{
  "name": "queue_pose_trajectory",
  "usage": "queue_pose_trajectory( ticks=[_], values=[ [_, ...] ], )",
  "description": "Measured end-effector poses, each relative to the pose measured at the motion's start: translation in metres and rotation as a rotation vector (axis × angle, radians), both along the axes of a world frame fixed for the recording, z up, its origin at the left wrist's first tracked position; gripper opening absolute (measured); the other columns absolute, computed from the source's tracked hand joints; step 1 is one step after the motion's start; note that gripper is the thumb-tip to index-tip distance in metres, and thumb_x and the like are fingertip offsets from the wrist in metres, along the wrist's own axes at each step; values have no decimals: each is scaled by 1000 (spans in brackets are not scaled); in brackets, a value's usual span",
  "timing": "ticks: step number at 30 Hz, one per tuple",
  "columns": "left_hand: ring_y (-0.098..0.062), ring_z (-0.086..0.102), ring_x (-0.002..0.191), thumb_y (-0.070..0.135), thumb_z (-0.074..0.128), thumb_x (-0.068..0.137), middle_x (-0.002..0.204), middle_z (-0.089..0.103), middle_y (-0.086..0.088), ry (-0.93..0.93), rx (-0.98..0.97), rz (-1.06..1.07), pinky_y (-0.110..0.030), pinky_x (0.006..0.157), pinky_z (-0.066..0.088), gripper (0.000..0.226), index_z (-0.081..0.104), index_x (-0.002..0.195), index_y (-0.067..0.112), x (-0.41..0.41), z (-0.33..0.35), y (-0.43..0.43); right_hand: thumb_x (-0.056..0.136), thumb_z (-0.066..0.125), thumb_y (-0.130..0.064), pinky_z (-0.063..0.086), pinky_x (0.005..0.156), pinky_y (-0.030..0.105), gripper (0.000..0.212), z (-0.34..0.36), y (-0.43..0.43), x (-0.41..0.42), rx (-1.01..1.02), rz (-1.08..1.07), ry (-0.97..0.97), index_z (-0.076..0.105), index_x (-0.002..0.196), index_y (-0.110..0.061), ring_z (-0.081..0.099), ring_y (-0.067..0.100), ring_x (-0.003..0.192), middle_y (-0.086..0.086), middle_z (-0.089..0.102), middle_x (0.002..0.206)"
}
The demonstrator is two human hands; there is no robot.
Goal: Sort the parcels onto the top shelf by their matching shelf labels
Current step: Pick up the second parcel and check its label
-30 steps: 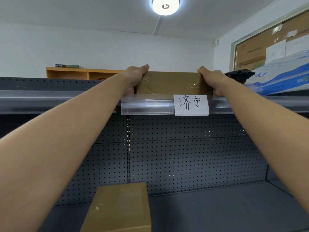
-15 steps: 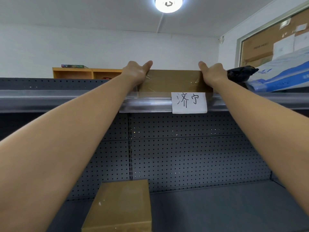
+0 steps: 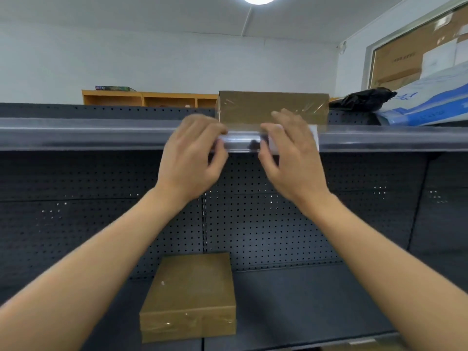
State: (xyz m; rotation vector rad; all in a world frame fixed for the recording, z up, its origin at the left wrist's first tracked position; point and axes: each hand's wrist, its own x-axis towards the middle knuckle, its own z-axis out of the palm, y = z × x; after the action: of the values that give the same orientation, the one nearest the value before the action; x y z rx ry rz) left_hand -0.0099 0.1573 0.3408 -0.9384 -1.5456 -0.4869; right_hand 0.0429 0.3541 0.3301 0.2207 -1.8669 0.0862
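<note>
A taped brown cardboard parcel [image 3: 273, 106] stands on the top shelf [image 3: 88, 134], behind its clear plastic label rail. My left hand [image 3: 192, 160] and my right hand [image 3: 291, 158] hang just in front of that rail, below the parcel, fingers spread and holding nothing. My right hand covers most of the white paper shelf label [image 3: 314, 133]. A second flat brown parcel [image 3: 188, 296] lies on the lower shelf [image 3: 316, 300], below my left forearm.
A black plastic bag [image 3: 362, 98] and a blue-and-white mailer [image 3: 425, 107] lie on the top shelf to the right of the parcel. Dark pegboard backs the shelving. A wooden cabinet stands against the far wall.
Both hands have let go of the top-shelf parcel and drawn back and down in front of the label rail. The parcel stays on the shelf. The view has tilted down.
</note>
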Motion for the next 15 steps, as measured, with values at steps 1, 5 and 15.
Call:
queue_pose_trajectory(
  ticks=[1,5,15],
  values=[
    [-31,64,100,7,56,91,102,71,-17,12,-16,-7,-36,89,52,19,69,101,-2,4,-20,-5,98,53,-21,31,121,55,38,-19,-7,1,19,18,18,68,124,1,51,39,138,23,62,139],
    [-35,65,105,8,55,90,108,71,-17,-131,-139,10,-45,88,53,26,71,107,-4,8,-114,-25,96,54,-18,32,120,58,38,-106,-32,5,51,67,-60,70,125,3,54,40,136,24,64,137],
    [-38,61,122,42,36,87,124,69,-14,-939,-381,393,-54,105,44,56,69,121,12,-24,-305,-74,92,53,-31,55,99,49,43,-302,-73,-26,-94,-57,-743,73,121,-6,70,38,115,19,72,124]
  ],
)
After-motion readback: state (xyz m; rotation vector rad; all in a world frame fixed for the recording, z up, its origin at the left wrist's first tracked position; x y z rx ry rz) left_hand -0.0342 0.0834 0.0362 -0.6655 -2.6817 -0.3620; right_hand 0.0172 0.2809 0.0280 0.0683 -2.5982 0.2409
